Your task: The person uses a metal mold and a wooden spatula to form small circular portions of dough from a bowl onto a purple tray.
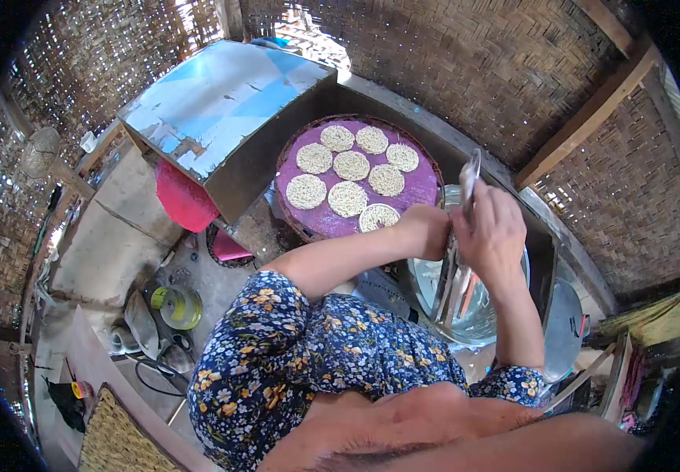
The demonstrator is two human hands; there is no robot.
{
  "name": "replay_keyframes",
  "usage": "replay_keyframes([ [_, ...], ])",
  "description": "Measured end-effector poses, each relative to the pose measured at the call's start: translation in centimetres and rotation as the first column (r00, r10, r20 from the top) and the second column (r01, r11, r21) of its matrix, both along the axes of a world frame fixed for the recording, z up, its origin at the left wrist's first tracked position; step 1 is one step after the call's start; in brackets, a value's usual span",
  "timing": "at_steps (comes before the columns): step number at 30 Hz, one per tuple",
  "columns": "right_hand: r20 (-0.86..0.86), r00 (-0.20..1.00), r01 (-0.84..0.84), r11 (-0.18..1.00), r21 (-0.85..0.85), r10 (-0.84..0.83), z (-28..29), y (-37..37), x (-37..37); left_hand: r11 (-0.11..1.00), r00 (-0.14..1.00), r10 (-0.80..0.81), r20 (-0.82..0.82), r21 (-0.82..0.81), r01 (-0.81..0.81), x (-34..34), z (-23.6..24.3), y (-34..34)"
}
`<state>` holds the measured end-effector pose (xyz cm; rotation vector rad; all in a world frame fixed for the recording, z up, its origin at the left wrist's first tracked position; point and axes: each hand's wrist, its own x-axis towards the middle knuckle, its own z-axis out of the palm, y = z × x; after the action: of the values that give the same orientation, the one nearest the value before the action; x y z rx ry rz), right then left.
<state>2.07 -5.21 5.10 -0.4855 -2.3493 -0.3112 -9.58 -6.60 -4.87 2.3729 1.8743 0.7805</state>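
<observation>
Both of my hands meet over a wide metal basin (481, 315) with pale, wet-looking matter inside. My right hand (493, 236) is closed around a flat, shiny metal tool (477, 167) that sticks up past its fingers. My left hand (428, 230) reaches in from the left, close against the right one; its fingers are hidden. Long flat sticks (456, 291) lie across the basin below the hands. Beside it, a round tray (320, 216) with a purple surface carries several pale, lacy discs (351, 166), the nearest being a ring-edged one (378, 217) by my left wrist.
A large box with a worn blue-and-white top (222, 94) stands behind the tray to the left. A pink container (184, 197) is below it. On the floor sits a green gas cylinder (176, 307). A round metal lid (564, 330) leans right of the basin. Woven walls (450, 71) surround the corner.
</observation>
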Motion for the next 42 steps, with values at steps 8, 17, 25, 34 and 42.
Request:
replay_keyframes([
  [8,0.042,0.925,-0.336,0.865,-0.372,0.378,-0.1,-2.3,4.6,0.915,0.960,-0.277,-0.031,0.295,0.274,0.2,1.3,-1.7],
  [17,-0.708,0.677,-0.398,0.711,-0.580,-0.199,3.1,0.7,15.9,0.968,0.621,-0.195,0.759,0.049,0.244,-4.4,0.9,-1.2],
  [25,-0.941,0.036,-0.794,0.562,-0.231,-0.336,-5.2,2.7,10.1,0.807,-0.293,-0.296,0.909,0.402,0.433,-2.7,0.8,2.6],
  [34,-0.924,0.000,-0.979,0.187,-0.078,-0.383,-7.8,2.5,6.5,0.827,-0.228,-0.522,0.822,0.553,0.102,-0.3,2.9,-0.8],
  [42,0.182,0.956,0.249,0.311,-0.917,-0.229,-21.9,9.5,11.5,0.864,-0.126,-0.499,0.857,0.503,-0.001,-4.0,0.9,-3.8],
])
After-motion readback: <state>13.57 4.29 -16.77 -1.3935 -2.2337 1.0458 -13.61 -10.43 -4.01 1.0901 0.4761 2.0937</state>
